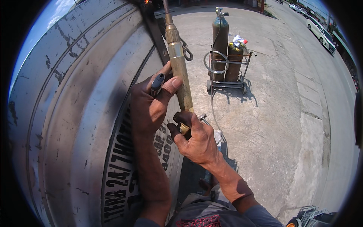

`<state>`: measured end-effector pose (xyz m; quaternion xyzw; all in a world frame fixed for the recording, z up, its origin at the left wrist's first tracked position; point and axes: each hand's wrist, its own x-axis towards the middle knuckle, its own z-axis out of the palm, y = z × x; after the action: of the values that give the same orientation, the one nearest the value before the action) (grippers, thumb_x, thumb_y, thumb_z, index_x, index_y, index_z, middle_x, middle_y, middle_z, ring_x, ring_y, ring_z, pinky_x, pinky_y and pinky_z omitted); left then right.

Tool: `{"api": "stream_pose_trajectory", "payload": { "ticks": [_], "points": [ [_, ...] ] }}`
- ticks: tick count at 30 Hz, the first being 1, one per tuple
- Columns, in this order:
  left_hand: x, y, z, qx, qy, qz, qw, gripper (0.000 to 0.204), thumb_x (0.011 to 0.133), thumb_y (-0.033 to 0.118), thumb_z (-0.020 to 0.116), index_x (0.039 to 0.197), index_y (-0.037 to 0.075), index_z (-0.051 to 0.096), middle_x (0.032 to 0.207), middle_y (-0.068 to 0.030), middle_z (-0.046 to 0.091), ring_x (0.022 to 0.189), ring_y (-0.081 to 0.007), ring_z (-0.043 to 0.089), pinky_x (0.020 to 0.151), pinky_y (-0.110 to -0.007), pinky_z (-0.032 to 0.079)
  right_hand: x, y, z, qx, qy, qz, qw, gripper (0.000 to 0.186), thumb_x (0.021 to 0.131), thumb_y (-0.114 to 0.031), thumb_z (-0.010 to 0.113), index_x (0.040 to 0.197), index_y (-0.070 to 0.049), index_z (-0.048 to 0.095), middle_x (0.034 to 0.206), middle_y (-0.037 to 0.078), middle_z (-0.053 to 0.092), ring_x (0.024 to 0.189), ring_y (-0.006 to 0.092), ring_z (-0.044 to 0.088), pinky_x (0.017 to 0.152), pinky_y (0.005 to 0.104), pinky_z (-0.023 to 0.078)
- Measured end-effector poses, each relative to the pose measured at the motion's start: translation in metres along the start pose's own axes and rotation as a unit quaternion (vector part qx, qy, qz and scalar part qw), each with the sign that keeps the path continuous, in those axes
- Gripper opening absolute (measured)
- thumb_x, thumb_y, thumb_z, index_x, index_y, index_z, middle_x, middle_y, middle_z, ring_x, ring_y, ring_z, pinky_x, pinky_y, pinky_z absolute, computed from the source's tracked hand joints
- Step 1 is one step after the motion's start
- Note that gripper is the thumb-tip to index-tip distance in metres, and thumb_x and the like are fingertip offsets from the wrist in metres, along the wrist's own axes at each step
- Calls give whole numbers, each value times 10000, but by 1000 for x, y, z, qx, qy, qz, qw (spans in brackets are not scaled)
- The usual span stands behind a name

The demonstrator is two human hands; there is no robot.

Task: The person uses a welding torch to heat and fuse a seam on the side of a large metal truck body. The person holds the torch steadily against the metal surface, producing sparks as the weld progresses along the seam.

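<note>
A brass gas torch (182, 77) slants up in front of me, its thinner tube running out at the top edge. My left hand (151, 106) is closed around the torch body, thumb along its side. Also gripped in that hand is a small lighter-like thing (157, 84) with a dark end; most of it is hidden. My right hand (198, 138) is closed at the torch's lower end, with thumb and fingers around a dark valve knob (177, 117). Brass fittings (184, 128) show between those fingers. The torch tip is out of view.
A metal truck-body panel (75, 94) with painted lettering fills my left. A wheeled cart (227, 85) carries two gas cylinders, one tall (220, 45), one short (234, 62). A hose (212, 106) trails over the concrete. A small orange glow (146, 1) shows at the top. A white car (320, 34) stands on the road.
</note>
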<state>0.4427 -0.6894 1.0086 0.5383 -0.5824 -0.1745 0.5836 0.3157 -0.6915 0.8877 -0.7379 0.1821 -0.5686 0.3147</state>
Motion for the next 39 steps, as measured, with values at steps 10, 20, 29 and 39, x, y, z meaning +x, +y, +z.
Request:
{"api": "stream_pose_trajectory", "payload": {
  "ticks": [10,20,29,39],
  "points": [
    [0,-2,6,-63,0,-1,998,532,985,174,784,1430,-66,617,1237,-146,750,1081,-158,672,943,-309,566,-2,10,-5,18,-12,-37,999,960,990,-172,720,1695,-286,78,1133,224,737,885,368,784,736,425,658],
    [2,-2,6,-44,-2,-5,999,537,961,134,799,1422,-71,615,1293,-188,733,1138,-188,687,971,-323,582,3,12,-7,40,1,-44,998,839,956,-118,728,1609,-206,208,1094,218,737,861,371,779,724,431,653],
    [3,-7,4,-10,-2,27,1000,517,948,95,801,1406,-73,628,1276,-198,740,1105,-173,695,956,-309,588,6,2,-11,55,-1,0,998,591,937,-85,745,1419,-103,403,1053,193,739,835,350,777,691,405,648],
    [2,-6,5,-41,1,9,999,519,938,77,807,1402,-75,630,1259,-190,743,1086,-170,700,926,-306,604,10,2,-13,18,-23,-30,999,1026,943,-60,747,1696,-301,93,1002,177,756,742,272,775,647,375,622]
  ]
}}
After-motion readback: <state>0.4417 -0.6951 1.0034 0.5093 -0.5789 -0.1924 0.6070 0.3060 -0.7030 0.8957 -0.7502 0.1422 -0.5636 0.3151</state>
